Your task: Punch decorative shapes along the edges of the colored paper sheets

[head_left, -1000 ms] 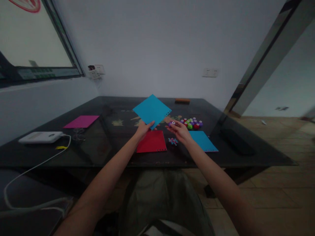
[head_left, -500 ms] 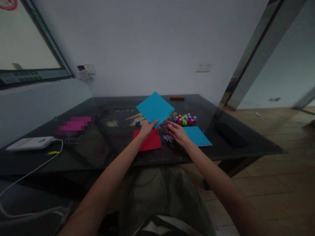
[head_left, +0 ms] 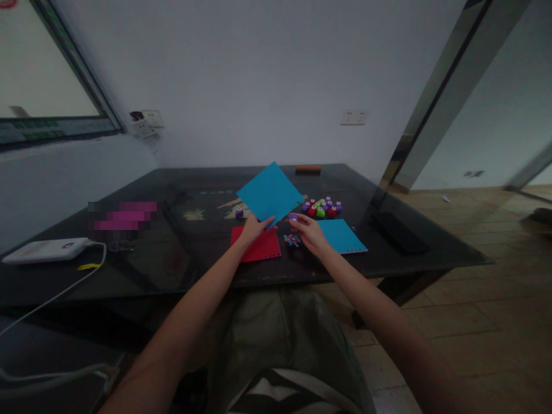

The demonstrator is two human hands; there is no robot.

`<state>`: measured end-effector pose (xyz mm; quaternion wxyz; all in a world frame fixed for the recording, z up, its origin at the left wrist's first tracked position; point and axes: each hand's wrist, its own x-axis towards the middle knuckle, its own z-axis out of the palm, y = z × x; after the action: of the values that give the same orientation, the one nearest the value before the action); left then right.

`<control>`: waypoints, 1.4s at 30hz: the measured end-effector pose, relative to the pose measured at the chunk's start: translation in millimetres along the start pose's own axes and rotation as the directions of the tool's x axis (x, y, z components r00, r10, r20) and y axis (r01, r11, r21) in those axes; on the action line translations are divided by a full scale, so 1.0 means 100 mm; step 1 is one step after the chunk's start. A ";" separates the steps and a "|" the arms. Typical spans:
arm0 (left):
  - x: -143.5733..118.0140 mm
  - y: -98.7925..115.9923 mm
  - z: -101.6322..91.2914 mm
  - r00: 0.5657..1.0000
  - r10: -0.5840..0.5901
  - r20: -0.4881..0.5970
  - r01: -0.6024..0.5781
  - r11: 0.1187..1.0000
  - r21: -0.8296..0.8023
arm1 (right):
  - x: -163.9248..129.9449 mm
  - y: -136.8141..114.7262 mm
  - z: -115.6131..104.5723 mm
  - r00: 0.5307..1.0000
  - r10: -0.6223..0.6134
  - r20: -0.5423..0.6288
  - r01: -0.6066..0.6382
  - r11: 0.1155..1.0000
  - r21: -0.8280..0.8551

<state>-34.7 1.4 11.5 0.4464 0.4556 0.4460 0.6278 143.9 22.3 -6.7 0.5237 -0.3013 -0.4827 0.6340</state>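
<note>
My left hand (head_left: 255, 229) is closed on the near corner of a blue sheet (head_left: 271, 192) with small holes along one edge, raised and tilted above the table. In my right hand (head_left: 313, 233), thumb and fingers pinch a small purple piece (head_left: 293, 217) close to the sheet's lower right edge. Below the left hand lies a stack of red punched sheets (head_left: 259, 250). Between the hands sits a small heap of multicoloured bits (head_left: 292, 240), too small to make out. Beside the right hand rests a blue stack of punched sheets (head_left: 344, 237).
Behind the blue stack is a cluster of purple, red and green eye-topped pieces (head_left: 321, 208); a lone purple one (head_left: 239, 213) stands left. A black flat object (head_left: 399, 233) lies right. A white device (head_left: 47, 251) with a cable lies left, an orange-brown bar (head_left: 308, 169) at the back.
My right hand has shifted slightly and the purple piece shows more plainly between its fingers. The left hand still holds the blue sheet. The whole view has moved a little.
</note>
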 end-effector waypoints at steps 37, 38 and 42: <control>-0.06 0.00 0.02 0.984 0.100 0.148 -0.152 0.904 0.400 | -0.05 -0.05 0.04 1.000 -0.011 -0.019 0.012 0.999 0.050; -0.06 -0.01 0.02 0.983 0.111 0.148 -0.163 0.897 0.412 | -0.04 -0.05 0.04 1.000 -0.013 -0.024 0.014 0.999 0.048; -0.03 -0.04 -0.01 0.974 0.168 0.155 -0.221 0.863 0.453 | -0.04 -0.05 0.04 0.999 -0.026 -0.034 0.026 1.000 0.015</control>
<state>-34.9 -0.8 6.7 0.2816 0.6264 0.5105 0.5174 143.2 17.0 -1.4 0.5424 -0.3017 -0.4729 0.6255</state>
